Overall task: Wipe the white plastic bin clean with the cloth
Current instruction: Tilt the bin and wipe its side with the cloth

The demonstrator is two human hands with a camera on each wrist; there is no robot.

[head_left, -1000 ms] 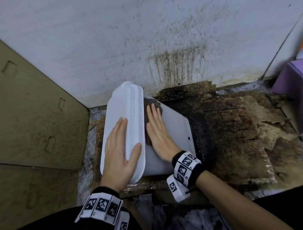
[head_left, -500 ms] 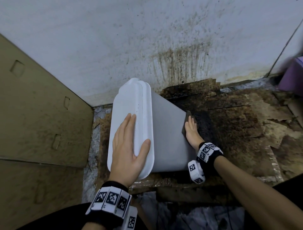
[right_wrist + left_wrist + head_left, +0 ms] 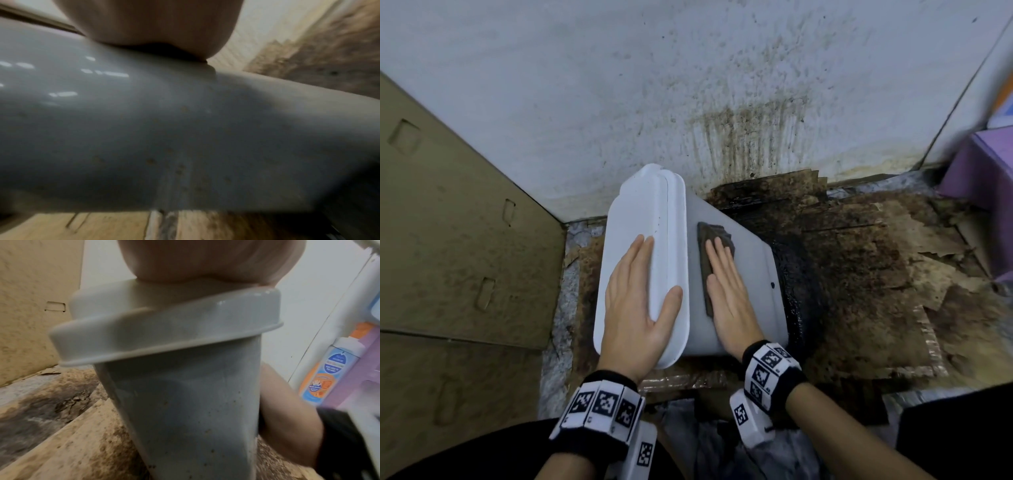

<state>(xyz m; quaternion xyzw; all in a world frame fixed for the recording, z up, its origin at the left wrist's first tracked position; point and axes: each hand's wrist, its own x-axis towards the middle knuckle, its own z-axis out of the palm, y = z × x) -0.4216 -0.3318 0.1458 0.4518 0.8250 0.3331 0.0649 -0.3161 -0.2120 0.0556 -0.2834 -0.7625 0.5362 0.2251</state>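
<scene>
The white plastic bin (image 3: pixel 750 274) stands tilted on a stained floor, its lid (image 3: pixel 633 219) towards the left. My left hand (image 3: pixel 635 294) lies flat on the lid with straight fingers, thumb over the lid's edge. With straight fingers my right hand (image 3: pixel 726 284) presses a dark grey cloth (image 3: pixel 710 240) flat against the bin's side wall, just right of the lid. In the left wrist view the bin's wall (image 3: pixel 185 410) shows small brown specks, and the lid (image 3: pixel 164 331) sits under my palm. The blurred right wrist view shows the bin's wall (image 3: pixel 164 138) with specks too.
A stained white wall (image 3: pixel 688 85) rises just behind the bin. A cardboard panel (image 3: pixel 448 240) stands on the left. Torn, dirty cardboard (image 3: pixel 893 274) covers the floor to the right. A purple box (image 3: pixel 983 164) sits at the far right, with a soap bottle (image 3: pixel 324 374) beside it.
My right hand with the cloth has swept back from the bin's far right edge to the wall next to the lid. The left hand has stayed on the lid.
</scene>
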